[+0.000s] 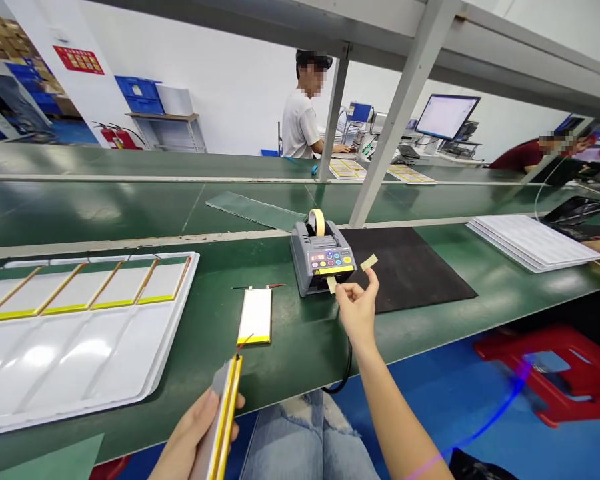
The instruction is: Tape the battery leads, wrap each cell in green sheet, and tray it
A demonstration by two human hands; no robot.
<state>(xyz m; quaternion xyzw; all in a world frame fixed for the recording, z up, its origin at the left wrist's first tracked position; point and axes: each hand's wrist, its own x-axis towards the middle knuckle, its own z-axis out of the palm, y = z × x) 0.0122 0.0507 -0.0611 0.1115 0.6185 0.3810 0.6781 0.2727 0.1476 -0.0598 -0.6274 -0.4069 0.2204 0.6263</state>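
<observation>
My left hand [200, 427] is wrapped round flat pouch battery cells [225, 413], seen edge-on with yellow tape along the edges and thin wires at the top end; they look like two stacked together. My right hand [357, 310] is at the front of a grey automatic tape dispenser [325, 260], its fingertips on a short strip of tape [332, 285] coming out of the slot. Another cut piece of tape [369, 262] sticks to a raised fingertip of that hand. Between both hands, a white battery cell [255, 315] lies flat on the green bench, wires pointing away.
At left stands a white tray [80, 373] with several battery cells along its far side. A black mat [415, 270] lies right of the dispenser, with stacked white trays [533, 240] beyond. Metal shelf posts [395, 120] rise behind. A red stool [560, 373] is below right. Other people work farther off.
</observation>
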